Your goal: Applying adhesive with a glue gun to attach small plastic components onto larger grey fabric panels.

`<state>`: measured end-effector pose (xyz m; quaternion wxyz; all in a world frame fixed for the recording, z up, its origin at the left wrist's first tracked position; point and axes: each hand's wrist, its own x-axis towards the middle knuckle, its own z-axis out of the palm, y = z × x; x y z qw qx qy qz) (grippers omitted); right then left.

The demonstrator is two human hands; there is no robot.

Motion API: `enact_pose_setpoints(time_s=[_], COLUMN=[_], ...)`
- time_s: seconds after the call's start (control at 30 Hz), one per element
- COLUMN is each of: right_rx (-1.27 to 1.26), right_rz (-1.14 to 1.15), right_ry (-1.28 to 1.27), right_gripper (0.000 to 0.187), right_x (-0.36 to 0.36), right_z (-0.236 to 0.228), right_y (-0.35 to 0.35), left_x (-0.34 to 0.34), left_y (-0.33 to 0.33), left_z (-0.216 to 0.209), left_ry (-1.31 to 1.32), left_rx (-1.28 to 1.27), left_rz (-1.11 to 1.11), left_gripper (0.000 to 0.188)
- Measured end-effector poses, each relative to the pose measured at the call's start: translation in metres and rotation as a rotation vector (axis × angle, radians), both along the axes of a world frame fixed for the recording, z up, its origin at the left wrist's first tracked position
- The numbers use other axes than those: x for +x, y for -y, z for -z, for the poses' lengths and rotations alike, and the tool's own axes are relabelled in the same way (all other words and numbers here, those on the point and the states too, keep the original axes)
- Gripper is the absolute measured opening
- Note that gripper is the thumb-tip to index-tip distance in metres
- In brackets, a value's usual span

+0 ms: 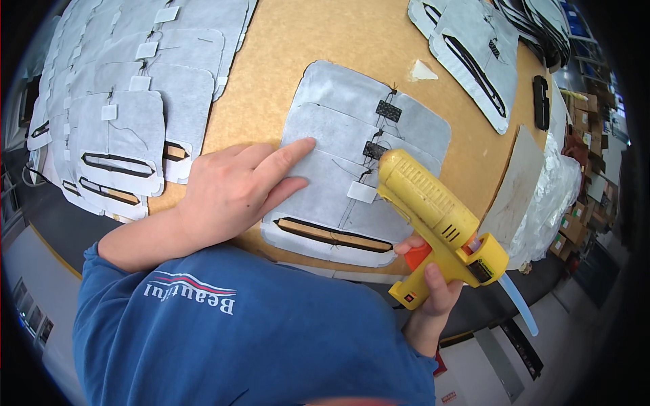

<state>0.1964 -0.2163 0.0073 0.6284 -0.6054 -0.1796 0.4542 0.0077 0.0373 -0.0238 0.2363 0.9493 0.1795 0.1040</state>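
Note:
A yellow hot glue gun (430,203) with a red-orange trigger is held in my right hand (433,291). A pale blue glue stick (520,304) sticks out of its back end. Its front end is over a light grey fabric panel (305,155), close to a small black patterned piece (373,150). My left hand (237,186) lies at the panel's left edge, index finger stretched out onto the fabric and thumb apart. Another black piece (388,110) and a white tag (361,192) lie along wires on the panel. A long black-edged slot (332,233) crosses its near end.
Overlapping similar panels (193,88) cover the table's left side. More panels (474,61) lie at the far right, beside a black oblong object (540,101). A white scrap (423,70) sits on the brown tabletop (305,30). Clear plastic wrap (552,203) and cardboard boxes (575,230) are at the right.

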Motion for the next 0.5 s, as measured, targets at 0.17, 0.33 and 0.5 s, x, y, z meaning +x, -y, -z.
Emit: enact_pose_setpoints(time_s=[0.17,0.33,0.5], right_rx=[-0.053,-0.066,-0.068], right_rz=[0.082,0.124,0.127], right_ry=[0.072,0.138,0.134], right_gripper=[0.054,0.052,0.053], right_x=[-0.0045,-0.0048,-0.0063], right_z=[-0.0016,-0.0017,-0.0005], right_y=[0.0007,0.0031,0.0085], left_x=[0.0,-0.0002,0.0004], left_y=[0.0001,0.0012,0.0016], left_z=[0.0008,0.0024,0.0033], left_ry=[-0.004,-0.003,0.002], left_rx=[0.001,0.018,0.028], left_rz=[-0.001,-0.01,-0.008], left_gripper=[0.048,0.049,0.049])
